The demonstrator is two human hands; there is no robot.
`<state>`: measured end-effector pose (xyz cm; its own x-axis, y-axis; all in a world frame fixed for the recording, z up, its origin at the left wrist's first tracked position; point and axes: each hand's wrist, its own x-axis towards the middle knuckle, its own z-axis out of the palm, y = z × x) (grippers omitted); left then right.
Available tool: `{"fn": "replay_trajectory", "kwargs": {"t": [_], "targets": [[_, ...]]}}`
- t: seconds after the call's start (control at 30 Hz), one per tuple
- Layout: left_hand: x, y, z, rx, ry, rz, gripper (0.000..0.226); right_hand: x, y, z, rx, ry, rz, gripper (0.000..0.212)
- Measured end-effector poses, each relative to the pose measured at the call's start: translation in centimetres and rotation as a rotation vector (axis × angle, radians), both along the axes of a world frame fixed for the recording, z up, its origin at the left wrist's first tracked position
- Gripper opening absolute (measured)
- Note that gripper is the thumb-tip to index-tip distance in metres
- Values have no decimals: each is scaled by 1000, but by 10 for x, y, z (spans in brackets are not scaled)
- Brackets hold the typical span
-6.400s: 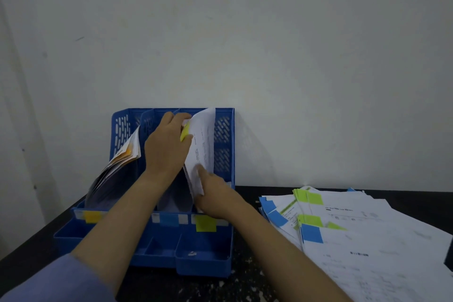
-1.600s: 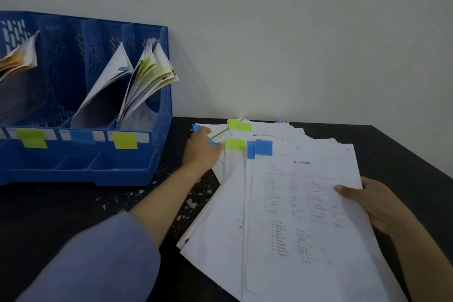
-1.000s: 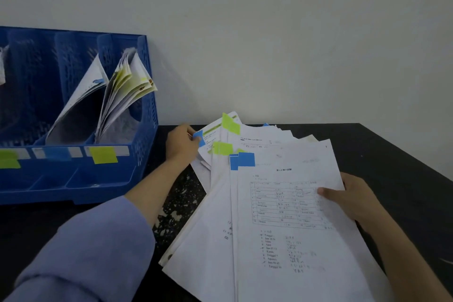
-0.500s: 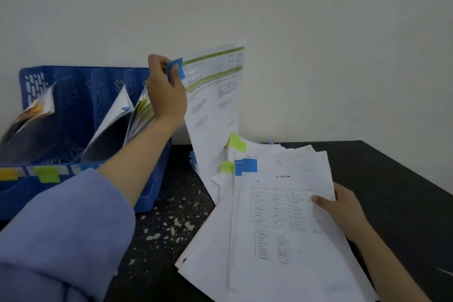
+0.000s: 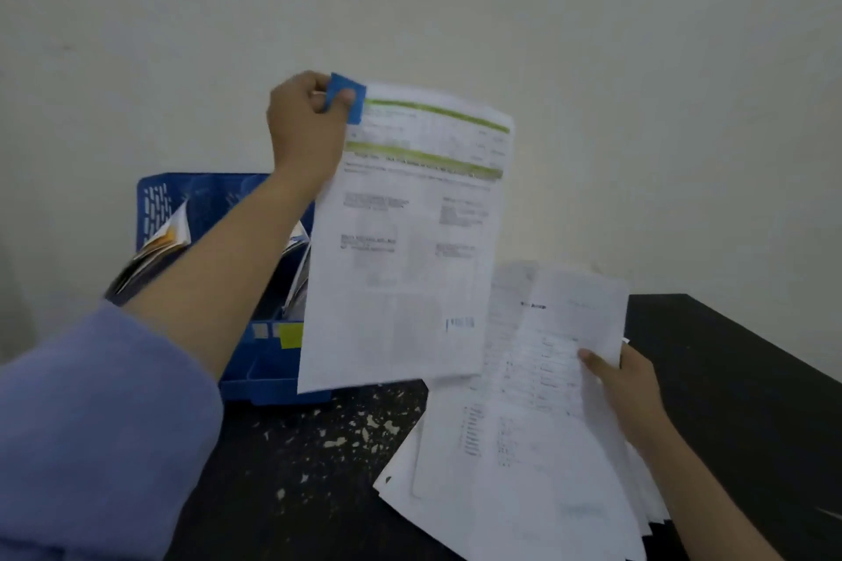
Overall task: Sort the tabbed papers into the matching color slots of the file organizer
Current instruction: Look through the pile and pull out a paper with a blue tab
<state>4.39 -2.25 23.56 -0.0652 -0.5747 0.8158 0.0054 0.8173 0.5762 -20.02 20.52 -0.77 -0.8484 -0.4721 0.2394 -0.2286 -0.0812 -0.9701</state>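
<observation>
My table [image 5: 729,401] is black, its top flecked with pale chips near the middle. On its left side the blue organizer [image 5: 269,378] stands against the wall, papers leaning in its slots. To the right lies my fanned stack of papers [image 5: 515,483], spread toward the front edge, apart from the organizer.

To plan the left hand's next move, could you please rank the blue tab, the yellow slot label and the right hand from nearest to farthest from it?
1. Blue tab, pinched by the left hand.
2. Yellow slot label, below on the blue plastic organizer.
3. Right hand, lower right, on the loose white paper stack.
</observation>
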Motion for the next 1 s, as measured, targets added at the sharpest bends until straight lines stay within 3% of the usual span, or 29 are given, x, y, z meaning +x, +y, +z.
{"fn": "replay_trajectory", "kwargs": {"t": [0.07,0.3,0.47,0.53,0.6,0.7,0.83,1.0], "targets": [[-5,6,-23,84,-34,-40,14,13,-5,10,-41,-25,65,12],[-29,32,-104,504,107,-247,21,38,-12,43,-90,-132,170,4],[-37,34,-129,642,152,-280,20,48,-10,53,-122,-8,70,35],[-35,34,-131,631,156,-275,22,54,-11,54,-152,136,34,32],[-32,35,-128,591,171,-257,26,62,-10,58,-119,301,71,6],[-24,38,-115,447,228,-288,38,67,-13,68,-131,441,69,16],[-11,45,-83,191,284,-320,48,81,-18,97,-319,514,24,15],[-3,54,-63,90,244,-406,49,89,-18,104,-438,511,62,23]]}}
